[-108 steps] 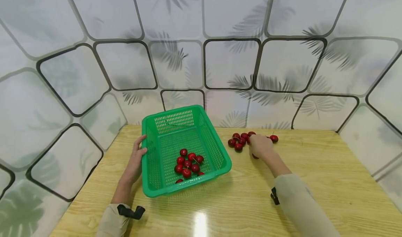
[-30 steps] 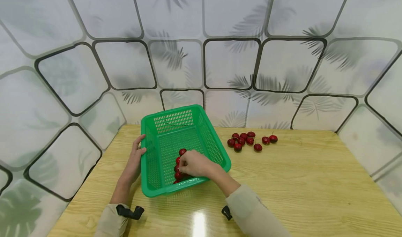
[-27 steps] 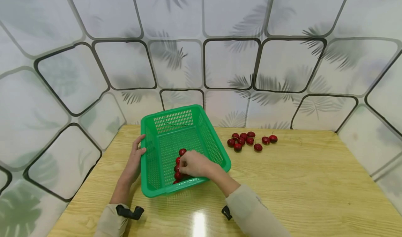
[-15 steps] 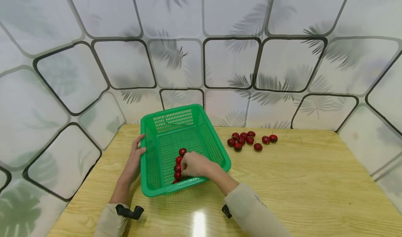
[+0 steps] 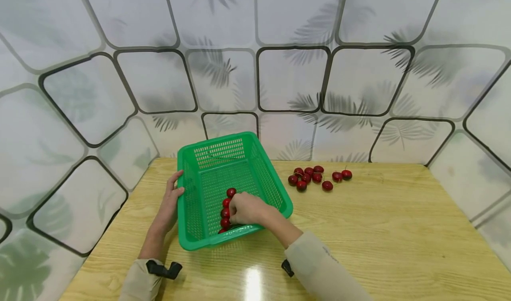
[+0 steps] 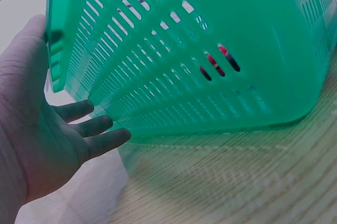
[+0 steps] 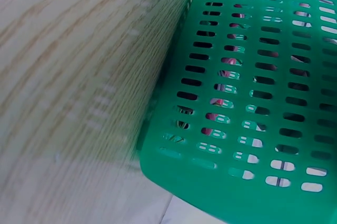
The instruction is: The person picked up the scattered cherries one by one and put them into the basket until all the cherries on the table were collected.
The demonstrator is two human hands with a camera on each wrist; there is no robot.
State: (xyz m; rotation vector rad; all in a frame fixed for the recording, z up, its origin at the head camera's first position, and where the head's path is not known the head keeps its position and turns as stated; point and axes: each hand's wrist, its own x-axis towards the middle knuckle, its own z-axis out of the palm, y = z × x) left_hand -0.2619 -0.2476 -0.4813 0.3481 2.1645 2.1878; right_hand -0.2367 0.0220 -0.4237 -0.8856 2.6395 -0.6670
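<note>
A green plastic basket (image 5: pixel 235 137) with slotted walls stands on the table, red cherries (image 5: pixel 225 213) lying near its front. My left hand (image 5: pixel 169 207) rests against the basket's left side. In the left wrist view its fingers (image 6: pixel 108 142) stretch out straight by the slotted wall, with the thumb at the rim. Reaching over the front right rim, my right hand (image 5: pixel 249 209) is down among the cherries, fingers bent downward. Its fingertips and whatever lies under them are hidden. From the right wrist, only the basket's outer wall (image 7: pixel 242 98) and the table show, with red glimpses through the slots.
Several more cherries (image 5: pixel 306 177) lie in a loose group on the wooden table (image 5: pixel 383 230), to the right of the basket near the back edge. A patterned wall covering (image 5: pixel 293 77) rises behind and at both sides.
My right hand has gone from the loose cherries at the right into the basket. Over the last second it has shifted only slightly there. The left hand stays at the basket's side.
</note>
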